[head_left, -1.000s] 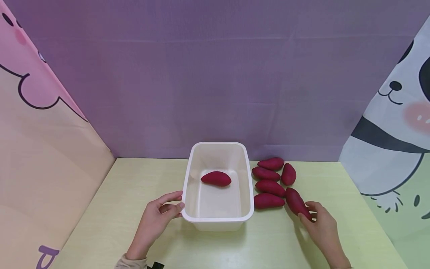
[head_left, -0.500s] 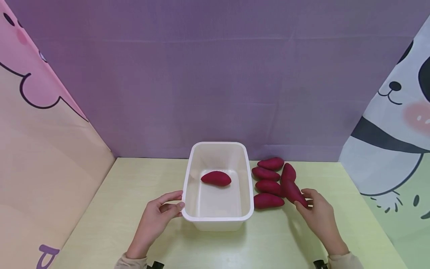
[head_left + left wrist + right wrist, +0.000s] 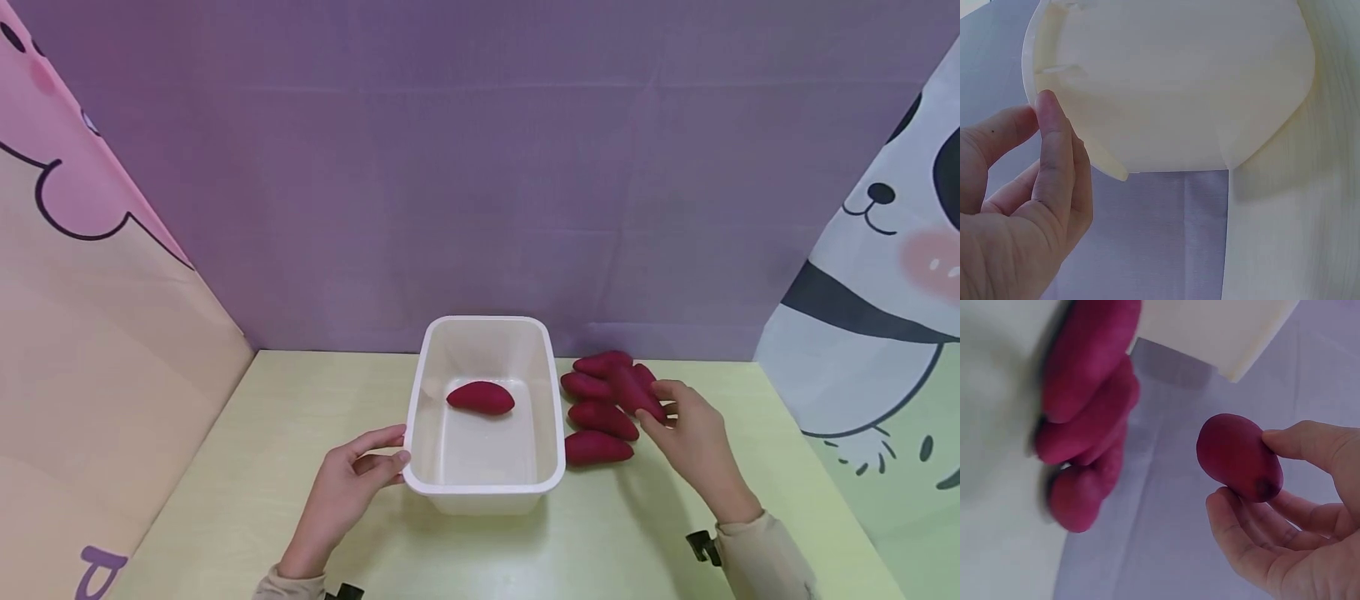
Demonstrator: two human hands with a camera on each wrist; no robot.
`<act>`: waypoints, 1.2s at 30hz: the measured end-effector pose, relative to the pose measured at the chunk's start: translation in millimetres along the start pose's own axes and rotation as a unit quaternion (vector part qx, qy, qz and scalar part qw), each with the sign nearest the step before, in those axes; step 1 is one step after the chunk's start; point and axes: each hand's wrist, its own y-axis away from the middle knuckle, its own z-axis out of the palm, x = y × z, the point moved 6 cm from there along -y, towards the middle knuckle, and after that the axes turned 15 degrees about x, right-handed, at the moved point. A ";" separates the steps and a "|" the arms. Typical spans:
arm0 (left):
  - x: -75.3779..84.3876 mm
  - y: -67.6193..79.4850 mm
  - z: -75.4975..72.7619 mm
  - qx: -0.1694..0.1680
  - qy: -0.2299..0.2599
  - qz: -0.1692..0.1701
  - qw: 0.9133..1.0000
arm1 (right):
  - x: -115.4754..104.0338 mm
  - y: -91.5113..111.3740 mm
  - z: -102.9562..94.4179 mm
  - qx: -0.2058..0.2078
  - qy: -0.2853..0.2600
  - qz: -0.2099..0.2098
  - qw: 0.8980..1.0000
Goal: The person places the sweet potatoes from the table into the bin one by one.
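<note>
My left hand (image 3: 352, 487) pinches the left rim of a white plastic bin (image 3: 487, 490), thumb on one side and fingers on the other in the left wrist view. Inside the bin lies one dark red sweet potato (image 3: 481, 398). Between thumb and fingers, my right hand (image 3: 693, 437) holds another sweet potato (image 3: 1238, 456) by its near end. In the right wrist view it is raised off the table, and from the head it overlaps the pile. Several more sweet potatoes (image 3: 597, 448) lie in a loose group right of the bin, one partly hidden behind the held one.
The pale wooden table (image 3: 300, 400) ends at a purple cloth backdrop (image 3: 480, 167). Printed side panels with a pink cartoon and a panda (image 3: 877, 333) stand left and right. A small black clip (image 3: 703, 547) sits by the right sleeve.
My right hand has moved away from me and slightly left, carrying its sweet potato over the back of the pile. The left hand and bin stay put.
</note>
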 end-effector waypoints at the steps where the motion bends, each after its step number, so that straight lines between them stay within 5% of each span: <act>1: -0.7 -0.3 -0.4 0.001 0.000 -0.001 1.000 | -2.6 -2.9 1.2 -0.001 -0.003 -0.002 1.000; 22: -0.8 0.5 -0.8 -0.002 0.001 0.006 1.000 | -89.5 -64.4 39.1 -0.042 -0.024 -0.051 0.997; 36: 0.2 1.8 -1.7 -0.001 0.002 0.005 1.000 | -140.8 -91.6 87.6 -0.089 -0.032 -0.053 0.994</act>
